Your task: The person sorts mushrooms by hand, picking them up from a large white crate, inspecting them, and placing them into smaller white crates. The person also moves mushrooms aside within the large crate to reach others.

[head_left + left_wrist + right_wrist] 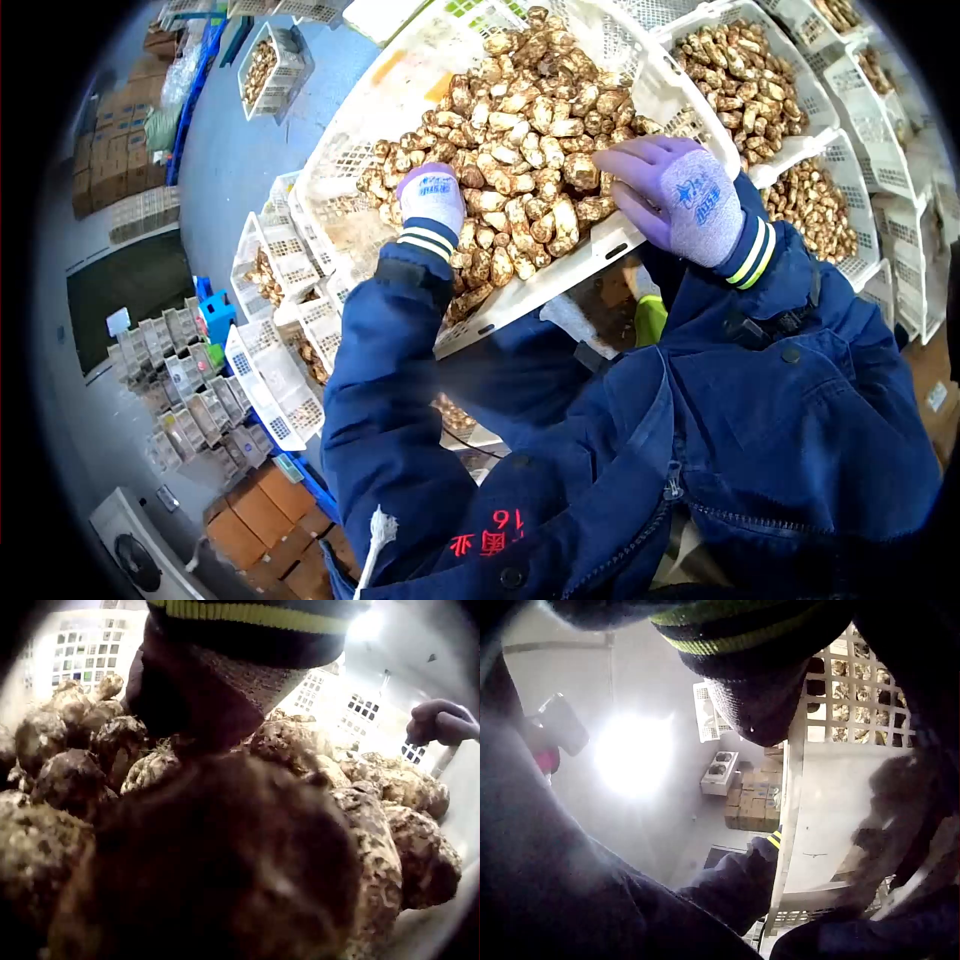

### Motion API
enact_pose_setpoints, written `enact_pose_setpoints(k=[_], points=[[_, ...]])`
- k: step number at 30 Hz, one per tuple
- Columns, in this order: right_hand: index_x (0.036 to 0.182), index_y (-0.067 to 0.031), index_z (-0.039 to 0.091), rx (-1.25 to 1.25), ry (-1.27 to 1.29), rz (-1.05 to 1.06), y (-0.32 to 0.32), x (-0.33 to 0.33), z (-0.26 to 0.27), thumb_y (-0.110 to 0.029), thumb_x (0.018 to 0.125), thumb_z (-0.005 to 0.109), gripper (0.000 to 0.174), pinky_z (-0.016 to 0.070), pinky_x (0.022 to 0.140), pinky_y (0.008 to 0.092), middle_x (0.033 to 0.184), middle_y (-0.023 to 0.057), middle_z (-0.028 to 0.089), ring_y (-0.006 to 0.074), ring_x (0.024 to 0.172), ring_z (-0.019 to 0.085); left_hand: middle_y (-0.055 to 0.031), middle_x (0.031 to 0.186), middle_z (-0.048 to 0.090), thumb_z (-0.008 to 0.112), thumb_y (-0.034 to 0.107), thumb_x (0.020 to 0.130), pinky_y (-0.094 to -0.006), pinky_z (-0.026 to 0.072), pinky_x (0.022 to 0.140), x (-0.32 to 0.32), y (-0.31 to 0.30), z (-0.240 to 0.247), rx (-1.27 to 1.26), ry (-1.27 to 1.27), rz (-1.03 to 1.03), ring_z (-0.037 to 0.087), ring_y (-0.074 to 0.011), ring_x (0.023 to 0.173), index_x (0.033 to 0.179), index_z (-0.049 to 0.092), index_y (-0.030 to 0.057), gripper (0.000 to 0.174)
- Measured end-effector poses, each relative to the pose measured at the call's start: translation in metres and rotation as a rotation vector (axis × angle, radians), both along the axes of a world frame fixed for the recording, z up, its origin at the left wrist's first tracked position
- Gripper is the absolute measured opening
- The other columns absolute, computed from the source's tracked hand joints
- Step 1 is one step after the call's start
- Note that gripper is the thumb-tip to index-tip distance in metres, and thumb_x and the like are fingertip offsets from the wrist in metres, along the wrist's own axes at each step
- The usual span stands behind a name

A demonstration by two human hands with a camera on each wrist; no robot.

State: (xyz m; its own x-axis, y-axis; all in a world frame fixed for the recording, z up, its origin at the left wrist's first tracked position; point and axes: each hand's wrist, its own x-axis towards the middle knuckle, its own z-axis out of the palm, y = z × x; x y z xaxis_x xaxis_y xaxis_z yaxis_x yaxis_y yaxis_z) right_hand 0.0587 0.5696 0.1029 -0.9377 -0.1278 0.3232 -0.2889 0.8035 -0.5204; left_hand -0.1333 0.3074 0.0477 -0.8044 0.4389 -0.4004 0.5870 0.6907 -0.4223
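Note:
Stubby mushrooms (520,130), mottled brown and white, are heaped in a large white plastic crate (340,150). My left hand (434,192), in a lilac-and-white knitted glove, reaches down into the near left part of the heap. Its fingers are hidden from the head view; in the left wrist view the hand (217,697) is dark among mushrooms, and I cannot tell whether it grips one. My right hand (680,195), gloved alike, hangs over the crate's right rim with extended fingers at the heap's edge and the thumb apart.
More crates of mushrooms (745,90) stand to the right, and white crates (270,370) are stacked at the left. A single crate (275,70) sits on the blue-grey floor farther off. Cardboard boxes (260,515) lie at the lower left.

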Motion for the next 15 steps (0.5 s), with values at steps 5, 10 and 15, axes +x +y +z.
enact_pose_setpoints(k=[5, 10, 15], points=[[0.118, -0.0038, 0.060, -0.013, -0.016, 0.018, 0.003, 0.001, 0.004, -0.019, 0.086, 0.060, 0.035, 0.0477, 0.086, 0.0403, 0.106, 0.0143, 0.065, 0.0316, 0.097, 0.062, -0.0172, 0.090, 0.070, 0.060, 0.017, 0.083, -0.0442, 0.0535, 0.074, 0.006, -0.006, 0.002, 0.201, -0.054, 0.059, 0.069, -0.0338, 0.088, 0.119, 0.049, 0.0010, 0.041], [0.117, -0.0033, 0.060, 0.015, 0.006, 0.025, 0.004, -0.001, 0.001, -0.019, 0.086, 0.060, 0.035, 0.0483, 0.085, 0.0399, 0.105, 0.0144, 0.065, 0.0309, 0.096, 0.062, -0.0236, 0.099, 0.068, 0.073, 0.022, 0.075, -0.0439, 0.0513, 0.085, -0.013, -0.004, 0.002, 0.304, -0.116, 0.345, 0.066, -0.0381, 0.096, 0.130, 0.047, 0.0007, 0.065], [0.118, -0.0030, 0.060, -0.003, 0.002, 0.018, 0.004, 0.000, 0.000, -0.020, 0.088, 0.058, 0.034, 0.0485, 0.090, 0.0396, 0.106, 0.0147, 0.066, 0.0314, 0.100, 0.062, -0.0155, 0.101, 0.069, 0.073, 0.018, 0.073, -0.0300, 0.0525, 0.080, -0.018, -0.058, 0.010, 1.006, -0.521, 0.646, 0.066, -0.0205, 0.089, 0.126, 0.059, 0.0004, 0.057]])
